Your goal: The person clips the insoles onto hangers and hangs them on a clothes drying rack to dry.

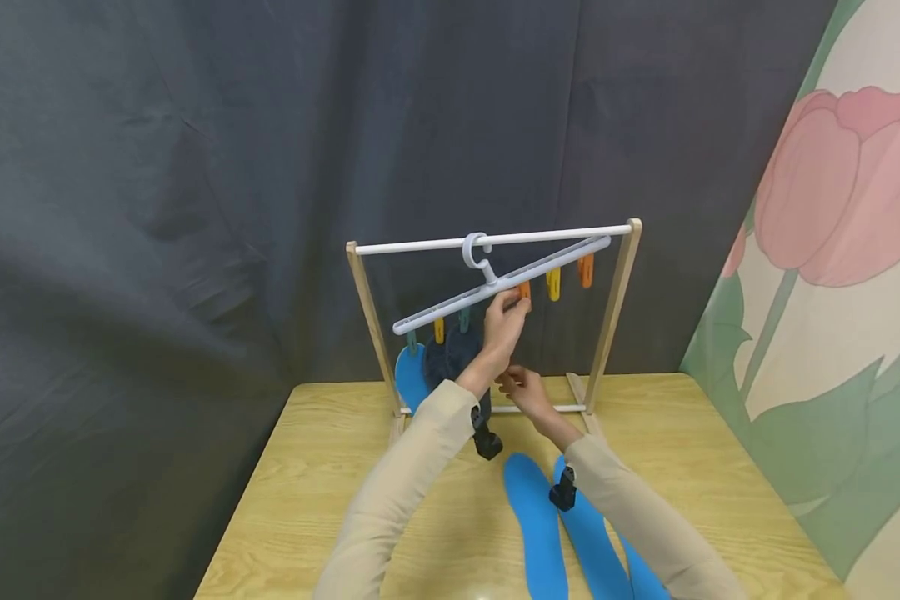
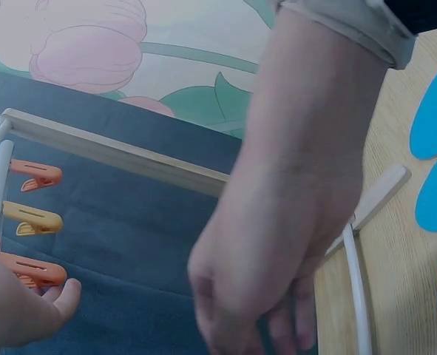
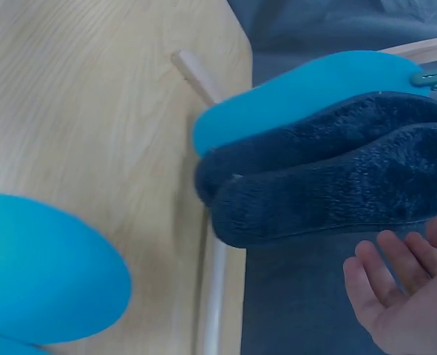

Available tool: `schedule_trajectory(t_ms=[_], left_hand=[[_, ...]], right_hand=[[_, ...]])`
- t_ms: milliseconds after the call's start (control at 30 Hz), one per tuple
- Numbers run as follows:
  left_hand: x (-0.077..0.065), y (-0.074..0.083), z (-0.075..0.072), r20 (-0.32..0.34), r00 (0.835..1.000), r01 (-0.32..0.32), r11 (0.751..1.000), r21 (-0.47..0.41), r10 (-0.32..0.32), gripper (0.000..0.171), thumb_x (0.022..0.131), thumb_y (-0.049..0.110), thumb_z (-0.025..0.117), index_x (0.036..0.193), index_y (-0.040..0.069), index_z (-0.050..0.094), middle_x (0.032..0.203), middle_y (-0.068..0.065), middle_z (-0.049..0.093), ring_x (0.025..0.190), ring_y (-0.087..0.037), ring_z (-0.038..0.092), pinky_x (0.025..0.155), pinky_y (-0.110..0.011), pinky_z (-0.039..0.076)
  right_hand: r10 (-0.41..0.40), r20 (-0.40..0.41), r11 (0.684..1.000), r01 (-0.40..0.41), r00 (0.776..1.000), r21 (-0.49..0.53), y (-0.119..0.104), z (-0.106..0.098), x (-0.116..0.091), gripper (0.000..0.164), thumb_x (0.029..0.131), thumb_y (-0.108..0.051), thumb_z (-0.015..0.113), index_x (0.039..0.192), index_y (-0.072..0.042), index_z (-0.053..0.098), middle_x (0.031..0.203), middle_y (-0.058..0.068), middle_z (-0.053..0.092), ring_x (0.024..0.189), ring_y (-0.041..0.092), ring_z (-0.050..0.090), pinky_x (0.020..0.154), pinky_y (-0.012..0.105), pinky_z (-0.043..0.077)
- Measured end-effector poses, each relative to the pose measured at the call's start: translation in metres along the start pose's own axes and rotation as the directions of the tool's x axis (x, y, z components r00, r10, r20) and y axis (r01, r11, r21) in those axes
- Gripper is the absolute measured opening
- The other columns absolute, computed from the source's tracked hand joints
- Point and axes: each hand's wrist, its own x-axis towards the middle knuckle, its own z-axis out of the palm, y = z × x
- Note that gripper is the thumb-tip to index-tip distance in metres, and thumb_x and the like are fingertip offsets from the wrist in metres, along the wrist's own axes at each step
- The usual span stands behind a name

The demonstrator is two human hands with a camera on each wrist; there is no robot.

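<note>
My left hand [image 1: 504,329] grips an orange clothespin [image 2: 37,269] on the right half of a pale grey hanger [image 1: 502,285], its fingers at the pin's sides. Lower down and just right of it, my right hand [image 1: 527,393] is raised, fingers loosely bent toward the left. Nothing shows in it; its palm faces the right wrist camera. From the hanger's lower left half hang a blue insole [image 3: 307,92] and two dark fuzzy insoles [image 3: 336,185]. A yellow clothespin [image 1: 554,284] and another orange clothespin [image 1: 586,271] hang farther right without insoles.
A wooden rack [image 1: 615,308] with a white top bar [image 1: 420,246] bears the tilted hanger, its left end lower. Several blue insoles [image 1: 536,525] lie on the wooden table [image 1: 292,500] in front. A dark curtain [image 1: 195,208] hangs behind; a tulip-patterned wall covering [image 1: 832,333] stands right.
</note>
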Motion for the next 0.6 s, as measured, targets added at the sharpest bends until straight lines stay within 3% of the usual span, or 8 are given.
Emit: schedule_trajectory(t_ms=[133, 267, 467, 600], left_hand=[[0.000, 0.001, 0.002, -0.001, 1.000, -0.006, 0.999, -0.041, 0.006, 0.034, 0.099, 0.018, 0.059, 0.130, 0.004, 0.061, 0.127, -0.009, 0.062, 0.097, -0.026, 0.067, 0.085, -0.034, 0.054], [0.000, -0.001, 0.002, -0.002, 1.000, -0.009, 0.999, -0.042, 0.009, 0.033, 0.099, 0.017, 0.060, 0.129, 0.004, 0.062, 0.125, -0.008, 0.063, 0.097, -0.026, 0.067, 0.080, -0.030, 0.055], [0.000, -0.003, 0.003, -0.031, 0.999, -0.038, 0.999, -0.016, 0.037, 0.026, 0.099, 0.018, 0.061, 0.120, 0.004, 0.066, 0.105, -0.006, 0.067, 0.077, -0.020, 0.063, 0.068, -0.023, 0.051], [0.001, -0.005, 0.004, -0.046, 0.998, -0.047, 0.999, -0.026, 0.046, 0.028, 0.100, 0.019, 0.061, 0.121, 0.001, 0.065, 0.103, -0.009, 0.069, 0.087, -0.021, 0.067, 0.070, -0.023, 0.052]], right_hand=[[0.020, 0.001, 0.999, -0.020, 1.000, -0.031, 0.015, 0.000, -0.007, 0.029, 0.104, -0.004, 0.046, 0.128, 0.009, 0.057, 0.121, 0.027, 0.059, 0.110, 0.042, 0.059, 0.092, 0.050, 0.050], [0.025, -0.010, 0.986, -0.026, 1.000, -0.162, 0.035, 0.004, -0.022, 0.025, 0.101, -0.002, 0.051, 0.121, 0.009, 0.063, 0.115, 0.024, 0.064, 0.106, 0.040, 0.061, 0.087, 0.048, 0.053], [0.025, 0.028, 0.902, -0.011, 0.999, -0.431, 0.067, 0.008, -0.046, 0.021, 0.095, -0.006, 0.061, 0.109, 0.007, 0.068, 0.106, 0.021, 0.068, 0.099, 0.039, 0.064, 0.082, 0.051, 0.053], [0.030, 0.056, 0.862, 0.002, 0.998, -0.507, 0.079, 0.007, -0.057, 0.024, 0.091, -0.007, 0.069, 0.110, 0.008, 0.068, 0.107, 0.023, 0.066, 0.099, 0.041, 0.063, 0.081, 0.052, 0.053]])
